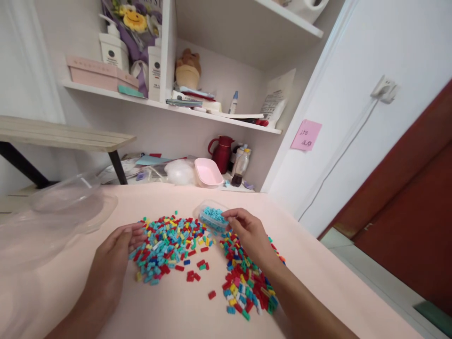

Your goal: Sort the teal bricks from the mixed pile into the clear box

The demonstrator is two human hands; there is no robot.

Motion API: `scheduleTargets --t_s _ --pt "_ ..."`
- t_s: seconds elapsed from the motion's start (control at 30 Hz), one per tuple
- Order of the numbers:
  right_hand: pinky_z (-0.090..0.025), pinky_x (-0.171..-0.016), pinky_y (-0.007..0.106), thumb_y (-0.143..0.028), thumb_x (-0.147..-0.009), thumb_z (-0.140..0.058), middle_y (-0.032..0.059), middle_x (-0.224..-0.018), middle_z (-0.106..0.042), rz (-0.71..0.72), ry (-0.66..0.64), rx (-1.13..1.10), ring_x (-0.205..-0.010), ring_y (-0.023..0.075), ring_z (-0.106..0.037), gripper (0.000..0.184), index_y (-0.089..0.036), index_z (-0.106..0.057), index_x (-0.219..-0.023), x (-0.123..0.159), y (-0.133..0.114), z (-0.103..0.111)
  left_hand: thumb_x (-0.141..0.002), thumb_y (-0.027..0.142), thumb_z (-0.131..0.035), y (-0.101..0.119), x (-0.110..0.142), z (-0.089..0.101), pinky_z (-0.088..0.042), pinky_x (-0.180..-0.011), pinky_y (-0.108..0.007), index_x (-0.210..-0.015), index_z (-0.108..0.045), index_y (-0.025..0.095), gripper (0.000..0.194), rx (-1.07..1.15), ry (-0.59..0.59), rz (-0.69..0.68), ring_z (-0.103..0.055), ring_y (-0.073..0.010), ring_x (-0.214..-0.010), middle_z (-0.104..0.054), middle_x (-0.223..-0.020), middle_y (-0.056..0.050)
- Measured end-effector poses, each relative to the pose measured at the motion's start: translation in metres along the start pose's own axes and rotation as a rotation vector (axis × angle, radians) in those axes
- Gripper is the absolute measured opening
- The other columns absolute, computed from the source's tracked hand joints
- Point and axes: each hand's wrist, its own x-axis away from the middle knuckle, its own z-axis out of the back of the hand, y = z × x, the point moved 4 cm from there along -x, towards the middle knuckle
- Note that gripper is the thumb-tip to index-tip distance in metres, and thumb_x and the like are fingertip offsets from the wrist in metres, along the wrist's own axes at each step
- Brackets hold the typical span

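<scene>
My left hand [120,242] rests beside the left pile of small toy building bricks [169,245]. Its fingers are stretched out and touch or nearly touch the pile's left edge, with no brick seen in them. My right hand [249,230] hovers at the right end of a clear plastic box [219,220] holding light blue bricks [213,213]. Its thumb and forefinger are brought close together; whether a brick is between them is too small to tell. Under my right wrist spreads a second pile of mixed bricks [243,278], partly hidden by the forearm.
Several loose red bricks [190,276] lie between the piles on the pale pink tabletop [169,310]. Large clear plastic containers [52,221] stand at left. Behind are a pink basin [208,173], a dark red jug [221,153], a bottle [241,167] and a shelf [151,102].
</scene>
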Motion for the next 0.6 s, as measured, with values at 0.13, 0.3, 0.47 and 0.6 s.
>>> scheduleTargets --t_s 0.13,0.3,0.47,0.6 --pt "-0.048 -0.08 0.032 -0.023 -0.09 -0.049 0.0049 -0.098 -0.075 0.065 -0.185 0.472 -0.091 0.0224 -0.068 0.026 -0.025 -0.075 -0.094 0.007 -0.007 -0.01 -0.07 0.04 -0.062 0.0 -0.001 -0.001 -0.051 -0.088 -0.035 -0.088 -0.069 0.02 0.028 -0.007 0.009 0.003 -0.067 -0.0188 -0.085 -0.072 -0.09 -0.004" --pt "-0.047 -0.076 0.03 -0.028 -0.094 -0.047 0.0059 -0.095 -0.077 -0.028 -0.308 0.741 -0.092 0.0236 -0.07 0.028 -0.027 -0.075 -0.097 0.012 -0.005 -0.017 -0.069 0.041 -0.062 0.002 0.001 -0.002 -0.053 -0.084 -0.035 -0.086 -0.069 0.02 0.027 -0.024 0.004 -0.01 -0.067 -0.0186 -0.079 -0.072 -0.085 -0.003" --pt "-0.047 -0.069 0.032 -0.02 -0.094 -0.042 0.011 -0.094 -0.076 -0.069 -0.379 0.889 -0.087 0.0275 -0.071 0.032 -0.024 -0.074 -0.099 0.011 0.001 -0.024 -0.069 0.039 -0.063 0.003 0.002 -0.001 -0.052 -0.081 -0.032 -0.088 -0.069 0.02 0.027 -0.026 0.0 -0.001 -0.066 -0.0183 -0.079 -0.072 -0.08 -0.002" --pt "-0.047 -0.068 0.032 -0.012 -0.087 -0.047 0.0131 -0.092 -0.076 -0.082 -0.428 0.949 -0.085 0.0284 -0.071 0.031 -0.022 -0.073 -0.101 0.01 0.004 -0.03 -0.067 0.04 -0.064 0.004 0.002 0.0 -0.053 -0.08 -0.033 -0.087 -0.069 0.019 0.029 -0.023 0.004 -0.011 -0.066 -0.0193 -0.079 -0.072 -0.08 -0.003"
